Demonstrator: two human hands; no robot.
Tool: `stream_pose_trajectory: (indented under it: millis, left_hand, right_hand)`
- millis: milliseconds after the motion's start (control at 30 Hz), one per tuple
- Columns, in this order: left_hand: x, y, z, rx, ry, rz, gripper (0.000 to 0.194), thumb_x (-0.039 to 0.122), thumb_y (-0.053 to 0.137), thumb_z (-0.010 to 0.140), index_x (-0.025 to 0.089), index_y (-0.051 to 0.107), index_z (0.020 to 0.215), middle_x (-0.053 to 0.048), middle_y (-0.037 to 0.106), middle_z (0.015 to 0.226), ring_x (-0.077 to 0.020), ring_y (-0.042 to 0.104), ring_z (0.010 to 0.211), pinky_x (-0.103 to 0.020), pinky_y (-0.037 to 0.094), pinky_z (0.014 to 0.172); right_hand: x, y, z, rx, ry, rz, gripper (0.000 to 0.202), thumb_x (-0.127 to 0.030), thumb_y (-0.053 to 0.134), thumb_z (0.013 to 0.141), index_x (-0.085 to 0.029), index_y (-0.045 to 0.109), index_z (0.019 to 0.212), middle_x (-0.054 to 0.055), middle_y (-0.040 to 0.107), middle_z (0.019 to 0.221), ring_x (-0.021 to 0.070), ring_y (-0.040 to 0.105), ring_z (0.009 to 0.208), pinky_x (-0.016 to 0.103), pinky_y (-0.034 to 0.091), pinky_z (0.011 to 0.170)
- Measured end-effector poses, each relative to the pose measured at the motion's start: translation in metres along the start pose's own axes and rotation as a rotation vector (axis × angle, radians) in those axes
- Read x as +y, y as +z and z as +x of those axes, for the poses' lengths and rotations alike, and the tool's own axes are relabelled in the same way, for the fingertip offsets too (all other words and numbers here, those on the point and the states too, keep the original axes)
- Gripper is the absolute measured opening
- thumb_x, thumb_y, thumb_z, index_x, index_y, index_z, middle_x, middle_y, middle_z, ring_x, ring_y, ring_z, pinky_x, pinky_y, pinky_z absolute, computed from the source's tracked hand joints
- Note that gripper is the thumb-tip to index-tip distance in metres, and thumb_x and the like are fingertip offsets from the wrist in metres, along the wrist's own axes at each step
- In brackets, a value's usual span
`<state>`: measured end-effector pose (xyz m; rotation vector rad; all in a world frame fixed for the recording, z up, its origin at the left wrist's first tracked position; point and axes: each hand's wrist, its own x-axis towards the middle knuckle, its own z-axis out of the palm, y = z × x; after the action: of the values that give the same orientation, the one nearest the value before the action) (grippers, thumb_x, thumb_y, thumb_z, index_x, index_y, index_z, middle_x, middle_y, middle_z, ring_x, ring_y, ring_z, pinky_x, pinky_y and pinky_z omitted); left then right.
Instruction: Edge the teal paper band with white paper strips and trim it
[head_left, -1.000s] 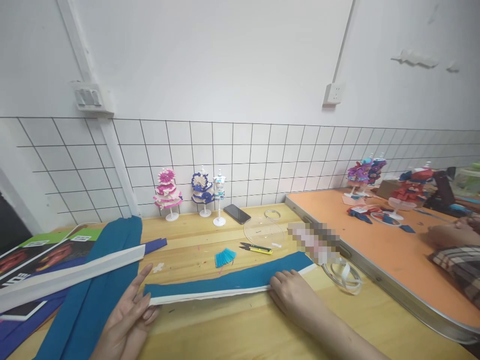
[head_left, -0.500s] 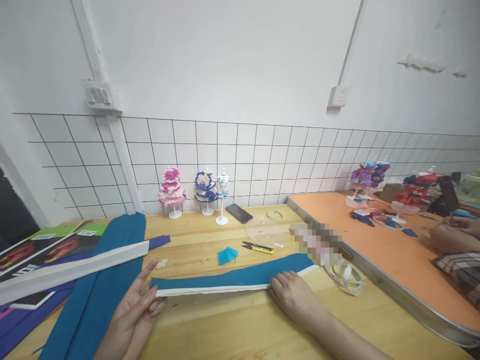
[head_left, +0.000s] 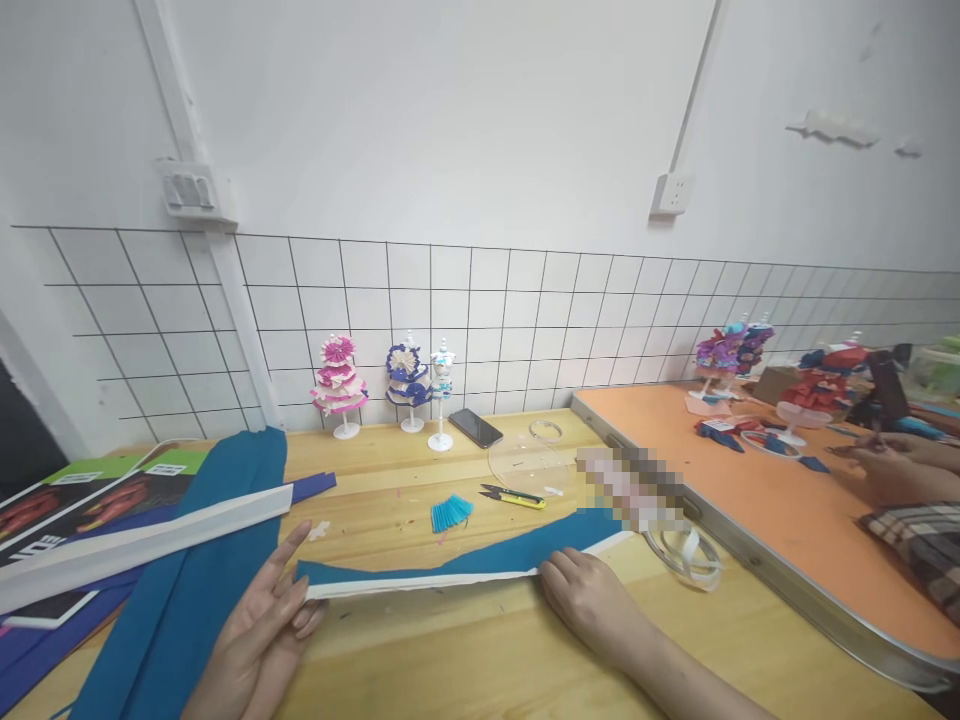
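My left hand [head_left: 259,625] pinched a teal strip [head_left: 495,556]; my right hand [head_left: 589,602], nearer the table's [head_left: 420,665] right edge, gripped it; any uneven pull risked creases.

The left hand [head_left: 251,635], near left, turns its palm inward, forefinger [head_left: 287,553] stretched towards the far side, thumb [head_left: 279,612] pinching above curled fingers [head_left: 308,621]. The right hand [head_left: 589,597] sits back up, knuckles bent, its bare forearm [head_left: 694,675] slanting in from near right
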<state>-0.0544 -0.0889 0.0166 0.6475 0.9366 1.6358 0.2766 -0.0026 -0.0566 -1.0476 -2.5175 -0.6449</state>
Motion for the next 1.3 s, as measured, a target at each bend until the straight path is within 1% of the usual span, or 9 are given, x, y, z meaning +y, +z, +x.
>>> stream_pose_trajectory:
  millis: [100,200,433,567,633,800,1033,1200,1300]
  left_hand:
    - [0.002,0.004,-0.002,0.034,0.004,0.017,0.064,0.019,0.073,0.061,0.031,0.05,0.119,0.006,0.046,0.064,-0.0065,0.038,0.052,-0.017,0.039,0.047]
    - [0.002,0.004,-0.002,0.024,0.001,0.028,0.067,0.02,0.074,0.06,0.032,0.049,0.121,0.005,0.049,0.066,-0.0067,0.039,0.052,-0.017,0.041,0.048]
    - [-0.002,-0.006,0.003,0.003,-0.002,0.051,0.068,0.022,0.073,0.06,0.034,0.047,0.122,0.004,0.057,0.071,-0.0094,0.048,0.057,-0.017,0.045,0.052]
    - [-0.003,-0.011,0.006,-0.014,-0.017,0.066,0.069,0.024,0.072,0.062,0.035,0.044,0.124,0.0,0.064,0.083,-0.0166,0.057,0.076,-0.022,0.05,0.063]
    - [-0.002,-0.01,0.006,-0.009,-0.021,0.068,0.07,0.024,0.073,0.061,0.035,0.044,0.124,0.0,0.065,0.089,-0.0193,0.058,0.083,-0.022,0.05,0.065]
    - [-0.001,-0.003,0.004,-0.008,-0.014,0.065,0.072,0.023,0.074,0.059,0.035,0.045,0.124,0.001,0.065,0.081,-0.016,0.06,0.068,-0.022,0.051,0.062]
    - [-0.002,-0.004,0.002,-0.021,0.006,0.05,0.07,0.021,0.073,0.061,0.034,0.045,0.124,0.003,0.061,0.069,-0.014,0.058,0.068,-0.018,0.049,0.063]
    - [-0.002,-0.007,0.004,-0.022,-0.01,0.046,0.071,0.021,0.072,0.062,0.035,0.044,0.125,0.003,0.064,0.079,-0.0141,0.059,0.066,-0.02,0.05,0.062]
    - [-0.003,-0.008,0.005,-0.023,-0.019,0.041,0.073,0.021,0.072,0.061,0.036,0.042,0.126,0.002,0.066,0.085,-0.0167,0.06,0.071,-0.022,0.051,0.063]
  right_hand:
    - [0.001,0.001,-0.002,0.021,0.024,0.023,0.023,-0.005,0.04,0.083,-0.019,0.046,0.066,0.0,0.051,0.061,0.0145,0.044,0.056,0.028,0.022,0.053]
    - [0.002,0.001,-0.002,0.039,0.039,0.043,0.023,-0.007,0.039,0.084,-0.019,0.047,0.066,0.0,0.051,0.06,0.0142,0.043,0.055,0.028,0.022,0.053]
    - [0.006,0.0,-0.002,0.089,0.058,0.074,0.024,-0.01,0.037,0.086,-0.018,0.051,0.068,0.001,0.051,0.06,0.0136,0.044,0.057,0.026,0.023,0.053]
    - [0.008,-0.002,-0.002,0.106,0.058,0.087,0.025,-0.011,0.038,0.086,-0.018,0.052,0.067,0.001,0.052,0.06,0.0137,0.044,0.057,0.026,0.024,0.053]
    - [0.008,-0.003,-0.002,0.111,0.057,0.094,0.025,-0.011,0.037,0.086,-0.018,0.053,0.067,0.001,0.052,0.06,0.0137,0.044,0.056,0.026,0.025,0.053]
    - [0.01,-0.005,-0.002,0.126,0.066,0.116,0.025,-0.01,0.036,0.086,-0.017,0.056,0.073,0.002,0.054,0.061,0.0136,0.047,0.057,0.025,0.027,0.054]
    - [0.011,-0.005,-0.001,0.152,0.062,0.135,0.024,-0.011,0.036,0.087,-0.017,0.057,0.076,0.002,0.056,0.062,0.0131,0.049,0.058,0.024,0.03,0.055]
    - [0.012,-0.008,-0.002,0.177,0.087,0.141,0.023,-0.01,0.037,0.086,-0.016,0.058,0.077,0.003,0.057,0.063,0.0134,0.049,0.058,0.024,0.031,0.055]
    - [0.014,-0.01,-0.001,0.191,0.1,0.146,0.022,-0.01,0.038,0.086,-0.016,0.058,0.078,0.003,0.058,0.063,0.0133,0.05,0.058,0.024,0.032,0.056]
